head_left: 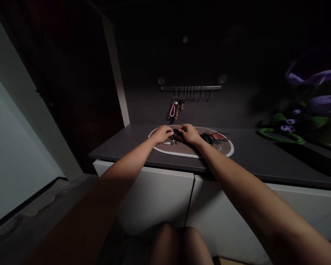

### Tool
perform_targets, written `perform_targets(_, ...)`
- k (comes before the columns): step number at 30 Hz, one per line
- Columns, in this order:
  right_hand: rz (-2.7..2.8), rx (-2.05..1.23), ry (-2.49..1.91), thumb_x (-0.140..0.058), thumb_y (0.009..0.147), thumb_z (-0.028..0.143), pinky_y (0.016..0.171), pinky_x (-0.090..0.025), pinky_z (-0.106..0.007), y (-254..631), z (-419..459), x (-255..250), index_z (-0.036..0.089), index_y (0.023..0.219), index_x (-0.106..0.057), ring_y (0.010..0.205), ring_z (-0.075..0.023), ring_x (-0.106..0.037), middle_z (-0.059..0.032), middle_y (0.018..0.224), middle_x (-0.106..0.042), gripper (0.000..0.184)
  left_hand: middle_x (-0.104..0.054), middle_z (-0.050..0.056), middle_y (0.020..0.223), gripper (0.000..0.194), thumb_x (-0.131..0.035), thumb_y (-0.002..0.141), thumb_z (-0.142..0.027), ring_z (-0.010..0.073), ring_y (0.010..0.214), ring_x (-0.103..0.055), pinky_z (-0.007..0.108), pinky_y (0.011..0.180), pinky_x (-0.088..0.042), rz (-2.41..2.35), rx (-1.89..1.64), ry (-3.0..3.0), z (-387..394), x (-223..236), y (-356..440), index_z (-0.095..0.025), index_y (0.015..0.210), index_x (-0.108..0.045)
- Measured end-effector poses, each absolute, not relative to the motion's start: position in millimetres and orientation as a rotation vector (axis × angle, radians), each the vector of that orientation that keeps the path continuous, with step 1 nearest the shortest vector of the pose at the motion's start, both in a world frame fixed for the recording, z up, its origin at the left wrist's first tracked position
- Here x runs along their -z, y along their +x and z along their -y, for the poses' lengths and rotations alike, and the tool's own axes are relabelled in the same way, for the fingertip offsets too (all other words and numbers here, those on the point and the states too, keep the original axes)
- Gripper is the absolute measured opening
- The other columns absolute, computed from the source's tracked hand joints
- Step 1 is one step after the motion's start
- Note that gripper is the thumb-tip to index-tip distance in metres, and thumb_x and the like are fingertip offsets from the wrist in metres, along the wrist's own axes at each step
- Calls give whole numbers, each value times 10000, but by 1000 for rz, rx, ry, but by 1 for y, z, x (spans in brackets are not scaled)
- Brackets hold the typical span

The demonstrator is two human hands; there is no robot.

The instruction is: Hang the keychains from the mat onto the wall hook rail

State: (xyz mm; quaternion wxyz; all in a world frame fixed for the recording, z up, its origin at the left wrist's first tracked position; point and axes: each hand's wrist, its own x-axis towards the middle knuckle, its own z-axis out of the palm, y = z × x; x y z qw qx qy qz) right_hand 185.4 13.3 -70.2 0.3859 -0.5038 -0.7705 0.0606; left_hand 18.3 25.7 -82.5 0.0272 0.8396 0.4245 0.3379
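Observation:
Both hands meet over an oval brown mat (179, 150) with a white rim. My left hand (162, 134) is closed, fingertips pinching at a bunch of keys (174, 140) with dark and silvery parts. From the other side my right hand (189, 134) pinches at the same bunch; its fingers partly cover what they grip. Right of my right hand lie a black key holder with green marks (207, 139) and a red key pouch (219, 137), among more loose keys. Small details are too dim to make out.
A clear hook rail (191, 88) is fixed to the dark wall above the mat. Keys with a pink loop (172, 110) hang from its left hooks. Purple flowers (325, 101) and a green ring (281, 137) stand right on the grey counter (245, 162). White cabinet doors (157, 195) lie below.

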Motion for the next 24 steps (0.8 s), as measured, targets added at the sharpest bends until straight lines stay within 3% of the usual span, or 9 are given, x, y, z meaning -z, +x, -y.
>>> perform_targets(11, 1981, -153, -1350, -525, 768, 218, 737, -396, -241, 185, -8, 66, 147, 814, -658, 796, -151, -578, -68, 855, -667, 158, -607, 13, 708, 164, -497, 744, -222, 113, 657, -511, 239, 666, -390, -1238, -1158, 2187, -25, 81, 17, -111, 756, -617)
perform_targets(15, 1983, -150, -1351, -527, 764, 226, 718, -393, -234, 185, -8, 66, 147, 807, -662, 764, -147, -575, -65, 821, -666, 162, -600, 4, 704, 107, -517, 730, -188, 98, 668, -513, 233, 704, -392, -1127, -1267, 1968, -24, 78, 17, -118, 714, -597)
perform_targets(24, 1949, -191, -1367, -544, 746, 259, 639, -376, -226, 182, -4, 63, 149, 771, -661, 688, -137, -557, -56, 771, -661, 162, -592, 15, 741, 76, -568, 741, -192, 74, 627, -529, 220, 621, -434, -883, -1364, 1445, -24, 74, 16, -118, 733, -581)
